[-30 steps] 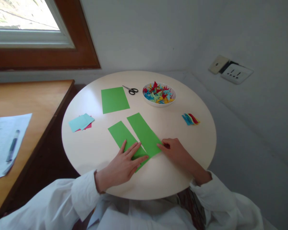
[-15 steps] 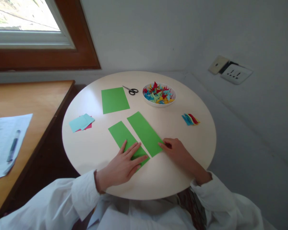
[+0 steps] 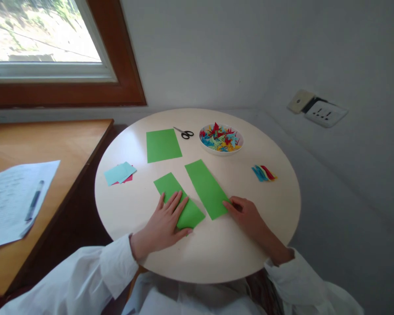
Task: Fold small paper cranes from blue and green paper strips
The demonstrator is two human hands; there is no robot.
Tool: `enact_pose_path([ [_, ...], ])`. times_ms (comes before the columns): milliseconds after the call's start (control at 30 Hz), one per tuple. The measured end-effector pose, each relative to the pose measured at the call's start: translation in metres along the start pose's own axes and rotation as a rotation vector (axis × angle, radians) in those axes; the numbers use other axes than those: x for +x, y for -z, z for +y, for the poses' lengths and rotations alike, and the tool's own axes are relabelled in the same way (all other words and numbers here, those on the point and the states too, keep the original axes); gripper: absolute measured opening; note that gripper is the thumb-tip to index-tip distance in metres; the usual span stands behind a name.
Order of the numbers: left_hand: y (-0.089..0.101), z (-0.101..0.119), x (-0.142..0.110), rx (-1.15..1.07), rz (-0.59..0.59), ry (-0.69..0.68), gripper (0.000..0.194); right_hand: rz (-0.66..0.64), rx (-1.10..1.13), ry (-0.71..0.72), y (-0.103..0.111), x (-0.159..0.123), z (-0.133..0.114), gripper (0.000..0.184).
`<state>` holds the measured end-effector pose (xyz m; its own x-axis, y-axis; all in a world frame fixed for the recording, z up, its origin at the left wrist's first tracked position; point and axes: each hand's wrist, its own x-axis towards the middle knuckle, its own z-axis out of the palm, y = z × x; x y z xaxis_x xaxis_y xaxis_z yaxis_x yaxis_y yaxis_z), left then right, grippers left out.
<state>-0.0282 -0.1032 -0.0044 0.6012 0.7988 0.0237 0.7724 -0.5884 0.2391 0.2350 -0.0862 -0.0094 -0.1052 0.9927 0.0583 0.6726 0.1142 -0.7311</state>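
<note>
Two green paper strips lie at a slant on the round white table (image 3: 144, 210). My left hand (image 3: 164, 223) rests flat with fingers outstretched on the left green strip (image 3: 190, 212), covering part of it. At the lower right corner of the right green strip (image 3: 206, 188), my right hand (image 3: 246, 214) pinches the paper's edge between thumb and fingers. A narrow gap, wider at the top, separates the strips. Farther back lies a green paper sheet (image 3: 163, 145), with black-handled scissors (image 3: 186, 134) beside its upper right corner.
A white bowl (image 3: 221, 152) of colourful folded-paper pieces stands at the back. Light blue paper squares (image 3: 121, 172) overlap red ones at left. Thin folded coloured papers (image 3: 264, 173) lie at right. A wooden desk (image 3: 68, 144) holds printed sheets (image 3: 9, 205) and a pen (image 3: 34, 200).
The right strip has shifted right with my right hand, widening the gap. My left hand has slid slightly left on its strip. The camera view has tilted up a little.
</note>
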Motion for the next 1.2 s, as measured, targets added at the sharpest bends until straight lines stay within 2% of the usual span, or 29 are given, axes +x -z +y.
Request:
enact_pose_path([
  [133, -0.002, -0.005, 0.003, -0.098, 0.082, 0.026, 0.047, 0.057, 0.039, -0.028, -0.002, 0.0, 0.005, 0.038],
  [267, 0.007, -0.02, 0.011, -0.168, 0.196, 0.057, 0.043, 0.059, 0.052, -0.012, -0.003, -0.001, 0.006, 0.04],
  [367, 0.033, -0.036, 0.026, -0.198, 0.342, 0.139, 0.042, 0.069, 0.041, 0.0, -0.004, -0.001, 0.007, 0.04],
  [533, 0.1, -0.07, 0.068, -0.12, 0.692, 0.276, 0.041, 0.086, 0.01, 0.008, -0.006, -0.001, 0.009, 0.041],
  [633, 0.129, -0.094, 0.101, -0.056, 0.89, 0.219, 0.04, 0.078, 0.002, 0.005, -0.007, -0.001, 0.01, 0.04],
  [700, 0.137, -0.112, 0.122, -0.019, 0.947, 0.155, 0.041, 0.075, 0.004, 0.003, -0.008, -0.001, 0.011, 0.04],
  [800, 0.132, -0.134, 0.149, 0.043, 0.879, 0.109, 0.046, 0.07, 0.015, 0.005, -0.008, -0.002, 0.012, 0.04],
  [833, 0.126, -0.139, 0.156, 0.054, 0.819, 0.124, 0.047, 0.073, 0.015, 0.005, -0.008, -0.002, 0.012, 0.041],
  [900, 0.111, -0.147, 0.166, 0.06, 0.61, 0.171, 0.049, 0.079, 0.01, 0.005, -0.008, -0.002, 0.012, 0.041],
  [1067, 0.068, -0.154, 0.176, 0.042, 0.406, 0.245, 0.049, 0.098, -0.009, 0.017, -0.009, -0.003, 0.013, 0.041],
  [1200, 0.049, -0.159, 0.178, 0.016, 0.271, 0.309, 0.05, 0.1, -0.008, 0.007, -0.011, -0.003, 0.015, 0.041],
])
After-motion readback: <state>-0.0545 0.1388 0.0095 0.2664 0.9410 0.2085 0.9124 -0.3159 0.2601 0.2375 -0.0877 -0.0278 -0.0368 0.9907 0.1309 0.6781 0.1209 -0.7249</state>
